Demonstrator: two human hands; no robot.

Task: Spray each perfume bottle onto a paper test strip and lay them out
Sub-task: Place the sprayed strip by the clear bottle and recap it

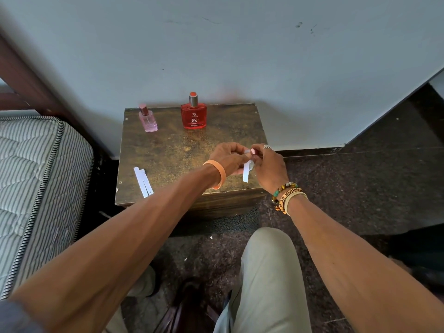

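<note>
A small pink perfume bottle (148,120) and a larger red perfume bottle (194,114) stand upright at the back of a brown table (168,150). Two white paper strips (143,181) lie side by side near the table's front left corner. Over the front right of the table, my left hand (228,158) pinches a white paper strip (246,173) that hangs down. My right hand (270,165) grips a small bottle (253,152) right beside the strip's top. Only that bottle's pinkish top shows; its body is hidden in my fingers.
The table stands against a pale wall (240,56). A striped mattress (36,176) lies close on the left. Dark speckled floor (348,188) spreads to the right. My knee in light trousers (269,272) is below the table's front edge.
</note>
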